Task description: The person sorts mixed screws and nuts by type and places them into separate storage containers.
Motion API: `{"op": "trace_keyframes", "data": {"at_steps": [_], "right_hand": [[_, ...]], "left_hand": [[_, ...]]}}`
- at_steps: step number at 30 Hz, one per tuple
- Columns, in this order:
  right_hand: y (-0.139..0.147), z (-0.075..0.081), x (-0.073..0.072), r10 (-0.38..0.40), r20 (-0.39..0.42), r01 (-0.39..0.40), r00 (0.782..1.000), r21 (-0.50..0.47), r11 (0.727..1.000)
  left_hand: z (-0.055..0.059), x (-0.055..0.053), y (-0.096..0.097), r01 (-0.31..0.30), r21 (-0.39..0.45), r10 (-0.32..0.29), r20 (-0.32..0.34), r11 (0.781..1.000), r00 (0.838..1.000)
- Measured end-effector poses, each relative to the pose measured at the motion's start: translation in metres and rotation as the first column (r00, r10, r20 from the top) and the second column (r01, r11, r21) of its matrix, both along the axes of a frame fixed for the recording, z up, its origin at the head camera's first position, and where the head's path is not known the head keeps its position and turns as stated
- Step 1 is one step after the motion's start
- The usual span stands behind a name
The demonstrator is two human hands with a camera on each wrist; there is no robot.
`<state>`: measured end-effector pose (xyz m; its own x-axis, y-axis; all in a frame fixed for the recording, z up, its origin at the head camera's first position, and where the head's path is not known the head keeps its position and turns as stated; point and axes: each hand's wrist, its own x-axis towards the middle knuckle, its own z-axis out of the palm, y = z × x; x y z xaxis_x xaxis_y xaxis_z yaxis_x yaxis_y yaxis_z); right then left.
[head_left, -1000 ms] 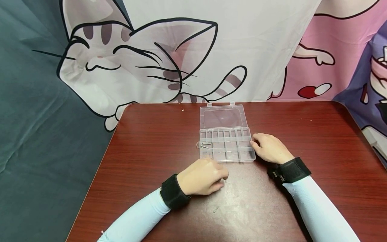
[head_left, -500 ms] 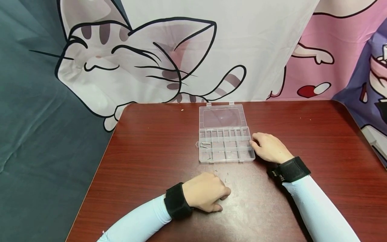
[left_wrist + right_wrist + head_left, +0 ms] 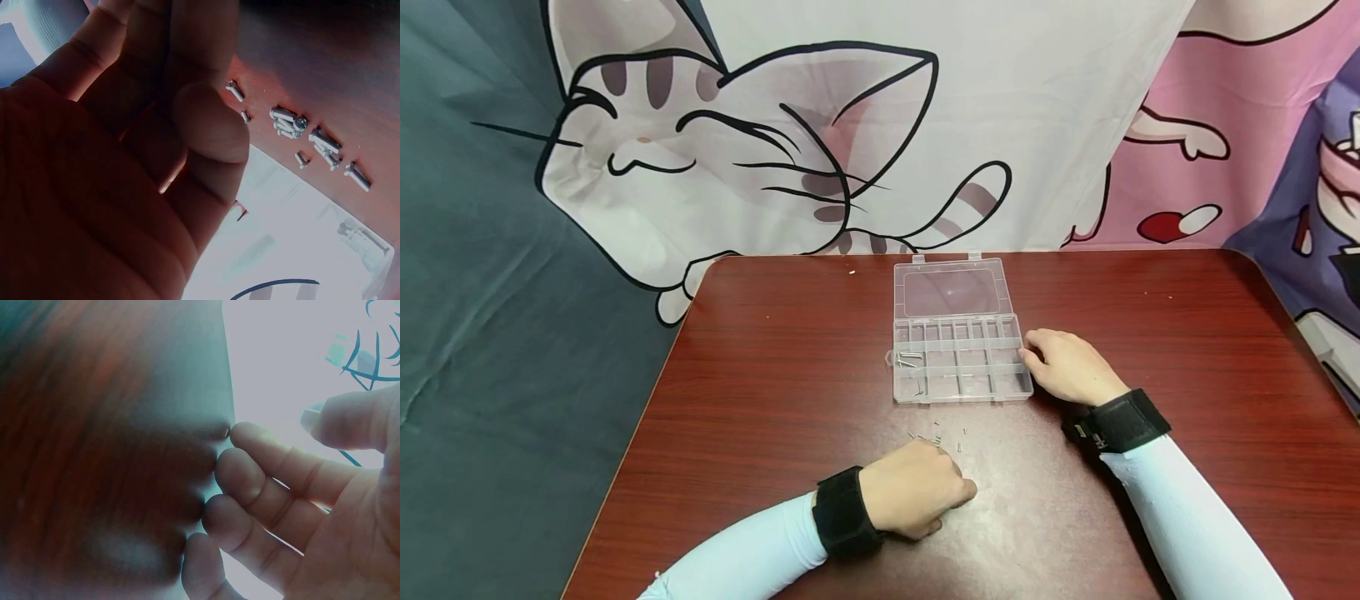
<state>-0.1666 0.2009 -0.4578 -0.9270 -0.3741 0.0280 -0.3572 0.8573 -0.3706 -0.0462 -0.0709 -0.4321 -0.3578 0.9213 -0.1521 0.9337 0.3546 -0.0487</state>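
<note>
My left hand (image 3: 916,490) is low over the table in front of the clear compartment box (image 3: 962,398), fingers curled downward. In the left wrist view the thumb (image 3: 214,128) lies against the fingers; their tips are hidden, so I cannot tell whether something is pinched there. Several small metal screws (image 3: 287,122) lie loose on the table between this hand and the box. The box stands with its lid (image 3: 953,289) folded back. At its right edge rests my right hand (image 3: 1071,367), fingertips (image 3: 228,522) down by the tabletop and thumb held apart.
Longer screws (image 3: 910,359) lie in a left compartment of the box, and a little hardware shows in the front left one. The brown wooden table (image 3: 760,375) ends at the back against a printed cat curtain (image 3: 1037,100). Tiny pale specks dot the far tabletop.
The left hand has drawn back from the box toward the near side, uncovering several small screws. It now covers the spot where a lone screw lay. The right hand has stayed put.
</note>
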Motion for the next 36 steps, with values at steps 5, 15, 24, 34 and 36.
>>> {"op": "trace_keyframes", "data": {"at_steps": [5,15,24,34,36], "right_hand": [[-0.0001,-0.0001,0.0002,-0.001,0.001,0.001,1.000,0.002,1.000],[0.0002,-0.0005,0.0002,0.000,-0.003,0.000,1.000,-0.005,1.000],[-0.0001,-0.0005,-0.0005,-0.001,0.000,0.001,1.000,-0.001,1.000],[0.0002,-0.0009,-0.0007,-0.002,0.001,0.002,1.000,0.000,1.000],[0.0001,-0.0007,-0.0005,-0.001,0.001,0.001,1.000,0.000,1.000]], "left_hand": [[-0.0004,-0.0009,-0.0011,-0.012,0.020,0.012,0.004,1.000,1.000],[-0.0022,-0.0033,-0.0033,-0.010,0.067,0.008,0.034,0.998,0.999],[-0.0049,-0.0046,-0.0022,-0.009,0.063,0.006,0.040,0.998,0.999],[-0.0063,-0.0060,-0.0016,-0.013,0.051,0.013,-0.001,0.999,1.000],[-0.0062,-0.0063,-0.0024,-0.021,0.050,0.023,-0.039,0.999,0.999]]}}
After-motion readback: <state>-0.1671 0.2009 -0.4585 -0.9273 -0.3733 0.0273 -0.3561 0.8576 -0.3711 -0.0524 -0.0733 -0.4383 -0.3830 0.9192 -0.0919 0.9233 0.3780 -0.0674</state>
